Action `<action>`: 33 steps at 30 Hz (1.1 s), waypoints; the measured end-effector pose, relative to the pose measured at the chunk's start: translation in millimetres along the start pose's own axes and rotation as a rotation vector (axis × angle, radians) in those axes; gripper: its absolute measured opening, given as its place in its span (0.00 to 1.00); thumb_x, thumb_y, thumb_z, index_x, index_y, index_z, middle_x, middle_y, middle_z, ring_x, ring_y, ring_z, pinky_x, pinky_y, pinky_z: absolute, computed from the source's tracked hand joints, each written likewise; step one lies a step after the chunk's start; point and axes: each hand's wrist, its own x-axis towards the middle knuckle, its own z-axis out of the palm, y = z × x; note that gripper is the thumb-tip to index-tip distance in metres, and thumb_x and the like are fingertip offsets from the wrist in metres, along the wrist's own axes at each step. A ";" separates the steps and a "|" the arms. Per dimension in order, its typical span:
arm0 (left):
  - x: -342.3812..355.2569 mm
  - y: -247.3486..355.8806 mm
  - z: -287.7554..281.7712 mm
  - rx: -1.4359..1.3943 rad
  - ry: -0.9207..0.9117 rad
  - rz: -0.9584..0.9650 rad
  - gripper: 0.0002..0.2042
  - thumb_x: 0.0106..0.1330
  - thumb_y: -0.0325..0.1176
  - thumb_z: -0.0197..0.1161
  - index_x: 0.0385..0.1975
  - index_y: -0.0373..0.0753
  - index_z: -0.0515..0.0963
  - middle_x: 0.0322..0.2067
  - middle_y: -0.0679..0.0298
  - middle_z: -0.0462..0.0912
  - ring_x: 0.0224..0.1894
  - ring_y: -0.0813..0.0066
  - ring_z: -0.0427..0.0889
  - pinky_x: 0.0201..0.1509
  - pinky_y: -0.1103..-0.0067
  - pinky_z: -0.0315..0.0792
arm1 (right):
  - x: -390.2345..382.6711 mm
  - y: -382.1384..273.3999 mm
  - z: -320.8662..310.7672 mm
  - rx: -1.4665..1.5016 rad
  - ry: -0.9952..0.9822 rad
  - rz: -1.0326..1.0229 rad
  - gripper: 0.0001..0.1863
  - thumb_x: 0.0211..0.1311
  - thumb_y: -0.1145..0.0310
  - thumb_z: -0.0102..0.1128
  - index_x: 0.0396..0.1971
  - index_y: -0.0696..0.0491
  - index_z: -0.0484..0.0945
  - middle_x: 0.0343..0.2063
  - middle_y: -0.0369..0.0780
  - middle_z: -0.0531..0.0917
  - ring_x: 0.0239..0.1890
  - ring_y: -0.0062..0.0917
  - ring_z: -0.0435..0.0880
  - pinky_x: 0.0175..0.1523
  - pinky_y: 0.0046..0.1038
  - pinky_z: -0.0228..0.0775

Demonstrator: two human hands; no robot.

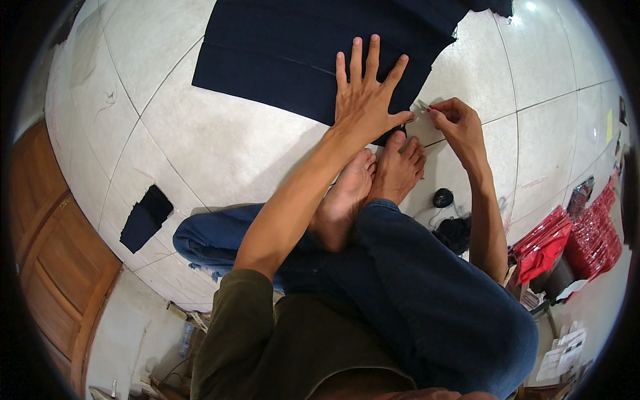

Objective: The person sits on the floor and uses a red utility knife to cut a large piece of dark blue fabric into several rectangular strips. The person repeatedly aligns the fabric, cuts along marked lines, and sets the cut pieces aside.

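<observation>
Left hand (363, 100), splayed wide, lies on navy cloth (267, 60), far on the tiled floor (180, 127); right hand (460, 125) pinches a slim metal-tipped tool (423, 105) beside the cloth's right edge. Slipping cloth might snag the tip.

a pale tiled floor (193, 147) spreads across the upper half of the frame, its thin dark joints (139, 117) bending toward the rim. at the left edge is a brown panelled wooden door (63, 260), with a whitish wall (130, 327) beside it at the lower left. a small bright glare (531, 7) shines at the upper right. shiny red packages (598, 243) sit near the right edge.
</observation>
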 end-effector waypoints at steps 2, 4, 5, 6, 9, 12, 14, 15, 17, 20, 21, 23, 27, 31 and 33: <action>-0.1 -1.1 1.6 -0.004 -0.003 -0.001 0.53 0.46 0.64 0.77 0.76 0.62 0.61 0.79 0.44 0.36 0.80 0.37 0.32 0.77 0.42 0.29 | 4.6 -11.9 1.7 -0.048 -0.062 0.016 0.17 0.60 0.64 0.66 0.40 0.63 0.85 0.34 0.48 0.89 0.38 0.28 0.88 0.44 0.28 0.77; 1.3 -0.6 1.8 -0.001 -0.014 -0.002 0.54 0.46 0.65 0.77 0.76 0.62 0.60 0.79 0.44 0.35 0.80 0.37 0.31 0.76 0.41 0.29 | 8.7 -14.6 1.3 -0.109 -0.125 0.027 0.18 0.59 0.62 0.65 0.39 0.63 0.85 0.33 0.47 0.89 0.37 0.28 0.88 0.44 0.28 0.77; 1.8 -0.2 2.0 0.001 -0.020 -0.002 0.54 0.46 0.66 0.76 0.76 0.62 0.60 0.79 0.44 0.35 0.80 0.36 0.31 0.76 0.40 0.29 | 10.5 -15.0 1.6 -0.139 -0.156 0.033 0.19 0.58 0.61 0.65 0.38 0.63 0.85 0.32 0.47 0.89 0.37 0.29 0.88 0.43 0.28 0.77; 2.0 -0.6 2.8 0.000 -0.018 -0.001 0.54 0.45 0.67 0.76 0.76 0.62 0.60 0.79 0.43 0.35 0.80 0.36 0.31 0.76 0.40 0.28 | 12.5 -15.0 1.9 -0.131 -0.173 0.046 0.19 0.58 0.61 0.64 0.38 0.64 0.85 0.32 0.48 0.89 0.37 0.29 0.88 0.44 0.29 0.78; 2.3 -2.1 5.6 -0.004 -0.008 0.006 0.54 0.45 0.69 0.75 0.76 0.61 0.60 0.79 0.43 0.34 0.80 0.36 0.31 0.75 0.39 0.28 | 17.7 -12.3 2.1 -0.117 -0.206 0.068 0.19 0.57 0.61 0.64 0.38 0.64 0.85 0.32 0.48 0.89 0.36 0.31 0.88 0.44 0.31 0.78; 1.5 -3.5 8.1 -0.001 0.007 0.012 0.55 0.45 0.71 0.74 0.76 0.61 0.60 0.79 0.43 0.34 0.80 0.35 0.30 0.75 0.39 0.27 | 19.0 -8.7 4.5 -0.122 -0.200 0.045 0.19 0.57 0.61 0.64 0.37 0.64 0.85 0.32 0.48 0.89 0.36 0.31 0.88 0.44 0.31 0.78; 0.6 -4.2 8.7 0.015 0.006 0.009 0.55 0.45 0.72 0.72 0.76 0.61 0.60 0.79 0.42 0.34 0.79 0.35 0.30 0.75 0.39 0.27 | 17.8 -10.7 8.2 -0.115 -0.184 0.019 0.19 0.57 0.61 0.63 0.37 0.65 0.85 0.32 0.48 0.88 0.36 0.32 0.88 0.44 0.31 0.78; 0.8 -4.0 8.6 0.012 0.002 0.009 0.55 0.45 0.73 0.72 0.76 0.61 0.60 0.79 0.42 0.34 0.79 0.34 0.30 0.75 0.38 0.27 | 17.6 -10.4 8.7 -0.118 -0.185 0.019 0.19 0.57 0.62 0.63 0.37 0.65 0.85 0.32 0.48 0.88 0.36 0.32 0.88 0.45 0.31 0.78; 1.3 -3.6 8.2 0.005 -0.005 0.010 0.55 0.45 0.74 0.71 0.76 0.61 0.60 0.79 0.42 0.34 0.79 0.34 0.30 0.75 0.38 0.27 | 17.3 -9.5 9.7 -0.123 -0.186 0.017 0.19 0.57 0.62 0.63 0.37 0.65 0.85 0.32 0.48 0.89 0.36 0.32 0.88 0.45 0.31 0.78; 1.5 1.1 1.0 -0.041 0.009 0.008 0.57 0.41 0.67 0.78 0.76 0.58 0.61 0.79 0.42 0.38 0.80 0.36 0.32 0.77 0.41 0.28 | 17.2 -6.3 8.6 -0.083 -0.204 0.051 0.18 0.58 0.62 0.63 0.37 0.65 0.85 0.33 0.48 0.89 0.36 0.32 0.88 0.45 0.31 0.78; 1.0 0.7 1.7 -0.039 0.015 0.010 0.57 0.41 0.67 0.78 0.76 0.58 0.61 0.79 0.42 0.38 0.80 0.36 0.32 0.77 0.41 0.28 | 16.9 -6.5 9.7 -0.090 -0.195 0.040 0.18 0.58 0.62 0.63 0.37 0.64 0.85 0.32 0.48 0.89 0.36 0.31 0.88 0.45 0.31 0.77; 0.8 0.0 3.3 -0.034 0.027 0.014 0.57 0.40 0.66 0.78 0.76 0.58 0.61 0.79 0.42 0.38 0.80 0.36 0.32 0.77 0.41 0.28 | 16.1 -7.6 12.6 -0.104 -0.177 0.020 0.18 0.59 0.61 0.64 0.37 0.64 0.85 0.32 0.47 0.89 0.36 0.30 0.87 0.44 0.30 0.77; 1.0 -1.6 4.0 0.004 -0.001 0.017 0.58 0.41 0.68 0.77 0.77 0.59 0.59 0.79 0.41 0.36 0.79 0.35 0.31 0.76 0.40 0.27 | 14.4 -6.8 15.9 -0.028 -0.144 0.053 0.18 0.60 0.61 0.64 0.38 0.63 0.86 0.32 0.46 0.88 0.35 0.27 0.86 0.43 0.28 0.77; 2.2 -4.9 9.1 0.029 -0.022 0.025 0.59 0.42 0.72 0.75 0.78 0.60 0.57 0.78 0.39 0.33 0.79 0.32 0.29 0.74 0.37 0.26 | 14.8 -5.0 16.5 0.024 -0.149 0.072 0.18 0.61 0.60 0.64 0.39 0.63 0.86 0.33 0.46 0.88 0.35 0.26 0.86 0.43 0.27 0.76; 1.9 -4.9 8.6 0.025 -0.035 0.024 0.59 0.42 0.71 0.76 0.78 0.60 0.57 0.78 0.39 0.33 0.79 0.32 0.28 0.74 0.37 0.26 | 13.8 -4.0 17.2 0.043 -0.137 0.061 0.18 0.61 0.60 0.64 0.38 0.62 0.86 0.33 0.46 0.88 0.35 0.26 0.86 0.43 0.27 0.77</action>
